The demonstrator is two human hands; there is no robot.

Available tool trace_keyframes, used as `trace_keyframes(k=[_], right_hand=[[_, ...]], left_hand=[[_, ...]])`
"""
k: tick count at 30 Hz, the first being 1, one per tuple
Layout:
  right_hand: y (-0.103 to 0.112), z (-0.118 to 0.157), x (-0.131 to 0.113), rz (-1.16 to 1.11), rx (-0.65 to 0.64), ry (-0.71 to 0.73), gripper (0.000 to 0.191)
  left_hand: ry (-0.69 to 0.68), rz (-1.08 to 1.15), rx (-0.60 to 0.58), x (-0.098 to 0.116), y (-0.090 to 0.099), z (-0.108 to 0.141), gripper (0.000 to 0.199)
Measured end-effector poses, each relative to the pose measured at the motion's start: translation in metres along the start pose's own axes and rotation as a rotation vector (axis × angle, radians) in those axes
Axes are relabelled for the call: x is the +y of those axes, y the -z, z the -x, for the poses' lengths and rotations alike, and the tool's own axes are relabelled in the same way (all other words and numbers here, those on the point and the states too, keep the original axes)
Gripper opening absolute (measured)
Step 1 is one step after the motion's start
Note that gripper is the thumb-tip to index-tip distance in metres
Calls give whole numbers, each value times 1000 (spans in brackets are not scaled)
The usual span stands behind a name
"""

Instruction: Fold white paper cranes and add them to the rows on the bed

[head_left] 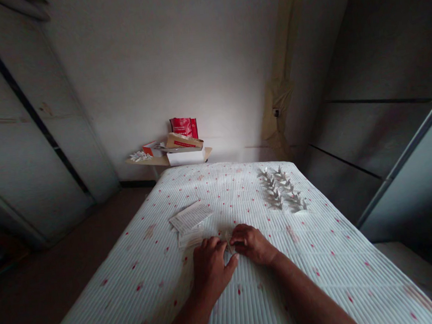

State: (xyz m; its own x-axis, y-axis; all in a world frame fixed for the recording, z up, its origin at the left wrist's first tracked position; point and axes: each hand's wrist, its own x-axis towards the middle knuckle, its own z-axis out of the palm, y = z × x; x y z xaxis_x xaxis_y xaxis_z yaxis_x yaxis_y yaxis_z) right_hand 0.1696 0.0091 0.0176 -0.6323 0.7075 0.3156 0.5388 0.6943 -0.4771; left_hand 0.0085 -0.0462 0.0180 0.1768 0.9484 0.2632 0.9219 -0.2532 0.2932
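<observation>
A small folded paper (228, 235) is held just above or on the bed (246, 295), in the middle of its near half, between the two hands. From the left hand (212, 263) it is found to the far right, at the fingertips; from the right hand (251, 242) it is found to the left. Its long axis seems to be set from near to far, but too much is covered by fingers for this to be certain. Both hands are brought about equally near to it. The right thumb and forefinger are pressed together on its right edge. The left thumb is spread from the left fingers, whose tips are brought up to the left edge; whether the paper is pinched there cannot be told.

Just beyond the left hand, on the far left, printed sheets (192, 216) are laid overlapping; at least two can be counted. To the far right, folded cranes (275, 196) are stood in two rows; about ten are made out, the exact number being blurred by overlap. Past the bed's far edge, one table (155, 160) is seen, on which one red bag (184, 127), several boxes (186, 157) and one white heap (140, 156), its pieces too small to be counted, are set.
</observation>
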Motion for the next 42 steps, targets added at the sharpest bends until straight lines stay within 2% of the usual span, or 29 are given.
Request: trace_keyframes(k=[6,10,13,19,28,33,38,42], right_hand=[[1,1,1,-2,11,-9,31],[-2,0,4,22,31,-18,38],[-4,-1,6,54,18,0,35],[-3,-1,3,18,56,18,24],[1,2,4,-11,81,23,26],[1,2,4,-22,84,17,34],[0,1,4,54,21,56,17],[-2,0,5,92,11,68,14]], left_hand=[[-28,-17,22,-1,0,1,25],[-31,-25,49,3,1,2,34],[-2,-43,42,4,1,1,36],[-5,-30,19,0,-2,0,23],[-37,-64,-1,-7,2,-3,31],[-91,-65,-13,-19,1,-8,37],[-142,-41,-24,-29,0,-11,40],[-176,-21,-2,-26,5,-7,37]])
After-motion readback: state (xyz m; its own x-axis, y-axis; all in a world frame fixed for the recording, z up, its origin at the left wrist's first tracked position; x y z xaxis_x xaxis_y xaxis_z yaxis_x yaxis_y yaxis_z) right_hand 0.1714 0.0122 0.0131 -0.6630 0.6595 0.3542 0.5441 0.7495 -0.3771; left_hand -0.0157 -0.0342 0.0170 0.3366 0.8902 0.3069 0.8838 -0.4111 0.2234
